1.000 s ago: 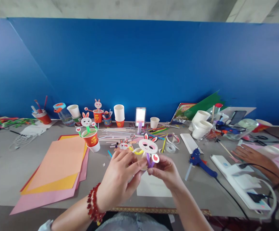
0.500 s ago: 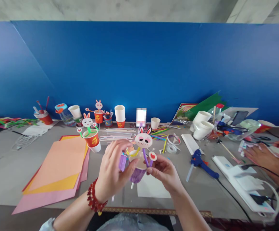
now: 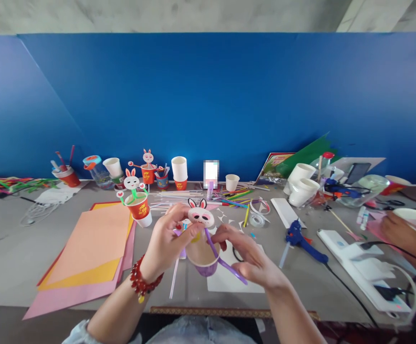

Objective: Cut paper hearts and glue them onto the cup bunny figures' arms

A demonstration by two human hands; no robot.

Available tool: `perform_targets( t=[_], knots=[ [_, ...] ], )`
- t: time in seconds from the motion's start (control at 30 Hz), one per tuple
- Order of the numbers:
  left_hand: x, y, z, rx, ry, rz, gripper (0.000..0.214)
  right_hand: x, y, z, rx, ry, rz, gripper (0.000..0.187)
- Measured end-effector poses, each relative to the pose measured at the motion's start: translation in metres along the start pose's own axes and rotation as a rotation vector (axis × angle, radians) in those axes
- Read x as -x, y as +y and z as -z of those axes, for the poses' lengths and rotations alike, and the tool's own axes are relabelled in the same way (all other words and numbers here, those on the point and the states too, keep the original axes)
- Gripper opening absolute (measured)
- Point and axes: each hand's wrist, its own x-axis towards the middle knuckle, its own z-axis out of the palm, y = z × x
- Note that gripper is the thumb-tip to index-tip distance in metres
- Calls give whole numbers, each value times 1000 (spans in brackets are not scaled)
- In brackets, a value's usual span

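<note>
My left hand (image 3: pixel 174 239), with a red bead bracelet on the wrist, has its thumb and fingers closed on the paper rabbit (image 3: pixel 201 217) just below its face. The rabbit has dark-lined ears and pink cheeks, and stands in a paper cup (image 3: pixel 207 269) coloured purple outside. A purple strip (image 3: pixel 231 270) runs from under the face over the cup's rim and slants down to the right. Over that strip is my right hand (image 3: pixel 252 260), its curled fingers near the rim and its thumb apart from them. A white paper sheet (image 3: pixel 224 282) lies below.
Coloured paper sheets (image 3: pixel 86 248) lie on the left, near a finished-looking rabbit cup (image 3: pixel 137 208). To the right are a blue glue gun (image 3: pixel 303 243) and a white power strip (image 3: pixel 358 272) with cables. Another person's hand (image 3: pixel 404 234) works at the far right beside a white bowl-like cup.
The rabbit and cup have moved left, and the cup now tips its opening toward me. My right fingers have left the heart disc, which no longer shows clearly; the purple strip now points outward.
</note>
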Motion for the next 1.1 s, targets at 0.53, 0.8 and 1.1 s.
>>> perform_targets(
  t=[0.53, 0.8, 1.1],
  knots=[
    [7, -3, -4, 298, -61, 129, 20, -30, -7, -16, -114, 159, -43, 17],
    [13, 0, -1, 205, -114, 126, 21, -26, -6, -19, -159, 177, -52, 17],
    [10, 4, 9, 8, -197, 32, 14, -22, -9, -25, -231, 219, -134, 15]
  ],
)
